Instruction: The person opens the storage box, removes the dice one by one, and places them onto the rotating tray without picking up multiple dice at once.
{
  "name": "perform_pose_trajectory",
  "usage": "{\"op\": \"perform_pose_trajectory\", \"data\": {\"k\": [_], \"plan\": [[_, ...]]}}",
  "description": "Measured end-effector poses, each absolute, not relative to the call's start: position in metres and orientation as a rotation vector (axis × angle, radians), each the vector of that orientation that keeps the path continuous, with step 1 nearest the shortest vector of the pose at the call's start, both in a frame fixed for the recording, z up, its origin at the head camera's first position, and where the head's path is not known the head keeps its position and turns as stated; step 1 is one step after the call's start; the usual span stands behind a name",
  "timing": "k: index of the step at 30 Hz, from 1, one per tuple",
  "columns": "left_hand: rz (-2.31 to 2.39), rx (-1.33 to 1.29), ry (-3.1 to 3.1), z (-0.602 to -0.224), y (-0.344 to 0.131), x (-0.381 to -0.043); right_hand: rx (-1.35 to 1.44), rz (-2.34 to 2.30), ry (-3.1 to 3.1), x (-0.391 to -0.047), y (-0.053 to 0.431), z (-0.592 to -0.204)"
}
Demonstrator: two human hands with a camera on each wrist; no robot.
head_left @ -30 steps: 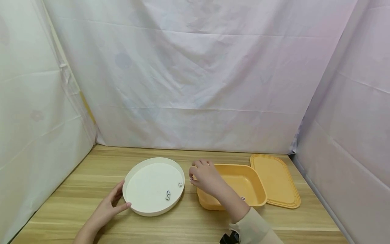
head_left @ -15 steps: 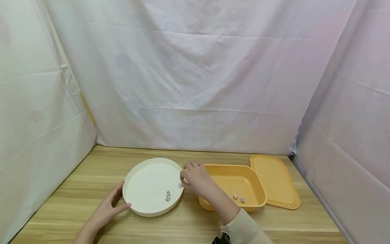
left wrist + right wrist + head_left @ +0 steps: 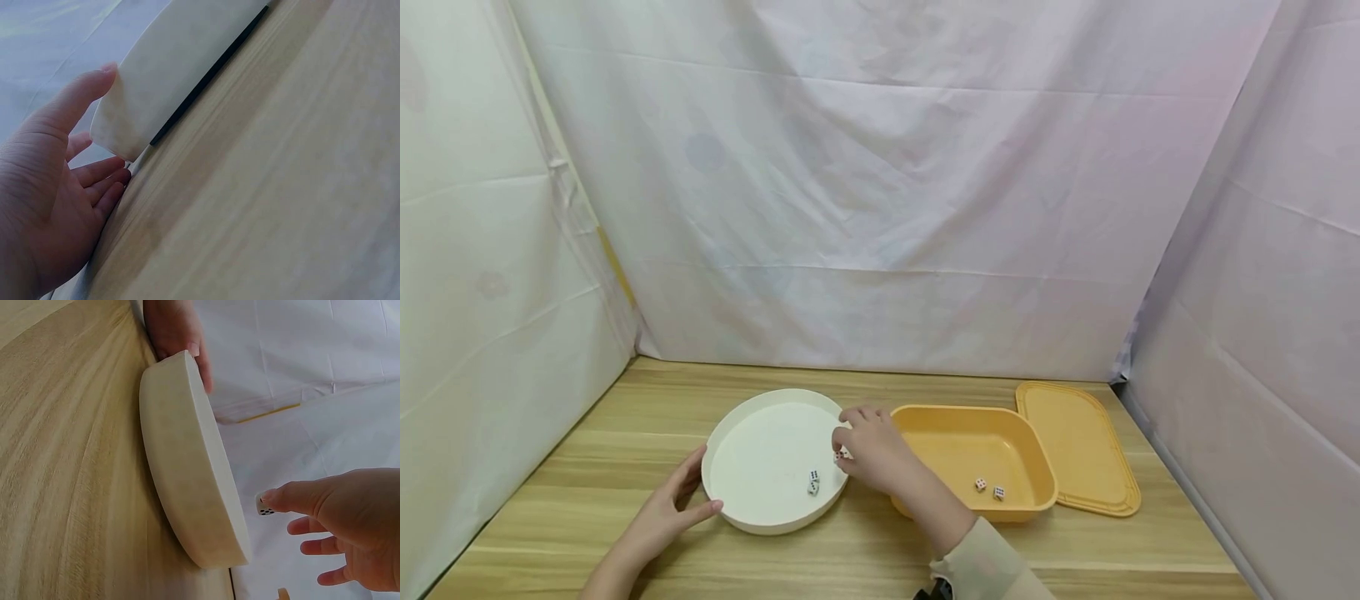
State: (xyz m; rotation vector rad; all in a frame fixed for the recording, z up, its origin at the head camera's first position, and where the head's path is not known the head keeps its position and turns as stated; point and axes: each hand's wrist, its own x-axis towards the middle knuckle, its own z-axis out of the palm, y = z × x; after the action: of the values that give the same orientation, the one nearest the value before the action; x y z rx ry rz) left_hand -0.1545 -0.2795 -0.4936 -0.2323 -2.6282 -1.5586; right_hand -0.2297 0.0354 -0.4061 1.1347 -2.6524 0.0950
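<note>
A round white tray (image 3: 767, 467) lies on the table, and my left hand (image 3: 666, 508) holds its left side. The thumb is at the rim and the fingers curve along the outer wall. Two white dice (image 3: 813, 482) sit close together inside the tray. Over the tray's right rim, my right hand (image 3: 872, 450) pinches a white die (image 3: 264, 504); its black dots show in the right wrist view. The tip of the thumb (image 3: 284, 497) presses it, while the other fingers are spread. Another die near the right fingertips is partly hidden in the head view.
Right of the tray stands a rectangular yellow box (image 3: 1048, 492) with two dice (image 3: 989, 488) in it. Its yellow lid (image 3: 1078, 446) lies flat behind and to the right. Whitish cloth (image 3: 880, 208) hangs around the wooden table (image 3: 820, 567).
My right hand has moved left from above the yellow box to the tray's right rim with a die in its fingers. The left hand and the tray have stayed in place.
</note>
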Motion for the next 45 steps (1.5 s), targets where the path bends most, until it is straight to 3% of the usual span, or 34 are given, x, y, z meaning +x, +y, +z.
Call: {"op": "perform_pose_trajectory", "data": {"k": [45], "plan": [[-1.563,-0.22,-2.625,-0.496,-0.28,-0.155,1.11,0.12,-2.663,-0.225,0.045,-0.407]]}}
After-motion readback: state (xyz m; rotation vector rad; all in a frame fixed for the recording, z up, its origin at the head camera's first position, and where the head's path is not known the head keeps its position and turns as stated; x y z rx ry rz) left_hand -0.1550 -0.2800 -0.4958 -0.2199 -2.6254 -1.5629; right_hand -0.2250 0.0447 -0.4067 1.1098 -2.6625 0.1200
